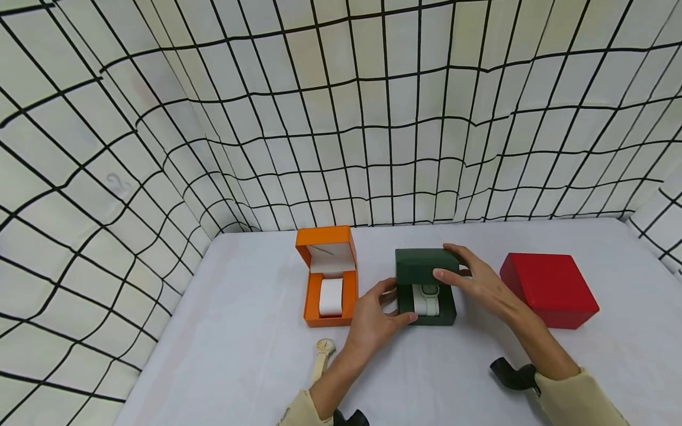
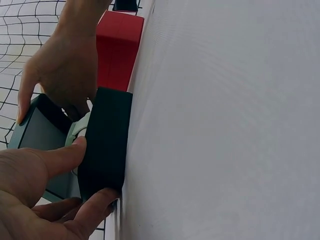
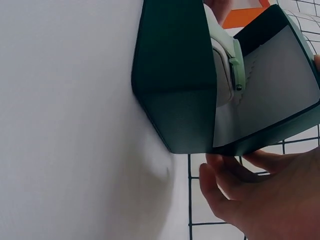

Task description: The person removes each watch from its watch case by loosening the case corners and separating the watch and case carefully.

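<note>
A dark green watch box (image 1: pixel 449 312) stands on the white table with its hinged lid (image 1: pixel 421 266) tilted partway over it. Inside, a pale green watch (image 1: pixel 430 291) is wrapped round a white cushion (image 1: pixel 419 302). My left hand (image 1: pixel 370 325) grips the box's left side, its thumb at the front rim and fingers along the side wall. On the far right of the lid, my right hand (image 1: pixel 482 284) holds it, thumb on the front edge and fingers behind. The right wrist view shows the lid's pale lining (image 3: pixel 280 85) and the watch strap (image 3: pixel 240 70).
To the left, an orange watch box (image 1: pixel 349 302) stands open with a bare white cushion (image 1: pixel 331 297). A cream watch (image 1: pixel 324 348) lies in front of it, partly behind my left forearm. A red box (image 1: pixel 554 284) sits at right. Black grid netting (image 1: pixel 391 148) rises behind the table.
</note>
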The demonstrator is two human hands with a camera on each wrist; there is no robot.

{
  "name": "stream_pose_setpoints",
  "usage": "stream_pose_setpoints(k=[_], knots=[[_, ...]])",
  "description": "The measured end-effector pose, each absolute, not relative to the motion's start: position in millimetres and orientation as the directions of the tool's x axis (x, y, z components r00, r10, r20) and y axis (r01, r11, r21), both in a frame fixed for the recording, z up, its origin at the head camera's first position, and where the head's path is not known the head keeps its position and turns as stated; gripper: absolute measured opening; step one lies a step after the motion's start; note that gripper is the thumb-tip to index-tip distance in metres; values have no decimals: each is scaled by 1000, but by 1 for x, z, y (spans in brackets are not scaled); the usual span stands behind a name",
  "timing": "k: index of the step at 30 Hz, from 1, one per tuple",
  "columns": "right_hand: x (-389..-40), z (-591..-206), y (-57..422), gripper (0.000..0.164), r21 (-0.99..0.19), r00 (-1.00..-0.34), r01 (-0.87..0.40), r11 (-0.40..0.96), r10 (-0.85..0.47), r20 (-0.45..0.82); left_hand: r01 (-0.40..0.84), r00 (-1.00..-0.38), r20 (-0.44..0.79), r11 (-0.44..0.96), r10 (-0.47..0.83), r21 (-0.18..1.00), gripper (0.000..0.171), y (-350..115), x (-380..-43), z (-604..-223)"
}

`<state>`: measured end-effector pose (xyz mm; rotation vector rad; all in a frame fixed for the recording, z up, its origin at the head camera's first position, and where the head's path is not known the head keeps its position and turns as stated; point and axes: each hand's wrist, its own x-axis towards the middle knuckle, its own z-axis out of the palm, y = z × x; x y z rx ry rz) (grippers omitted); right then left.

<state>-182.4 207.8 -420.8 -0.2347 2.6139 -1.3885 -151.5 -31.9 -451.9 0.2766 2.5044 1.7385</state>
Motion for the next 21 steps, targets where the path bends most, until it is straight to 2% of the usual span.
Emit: stream_pose_setpoints(k=[8,12,17,21], knots=[[-183,-418,205,88,-823,-975,-32,567,-198,-98,115,-978,48,331,204,937,72,-33,-152,-452],[-184,-416,201,84,-824,-985,-48,564,-163,-55,110,-978,43,338,202,935,72,-33,-152,-451],[-189,-415,196,64,-848,-985,-161,506,-138,105,97,-980,28,349,197,932,73,-31,-151,-449],[-194,-416,194,50,-874,-977,-205,441,-151,153,85,-982,17,357,189,930,74,-30,-151,-449]])
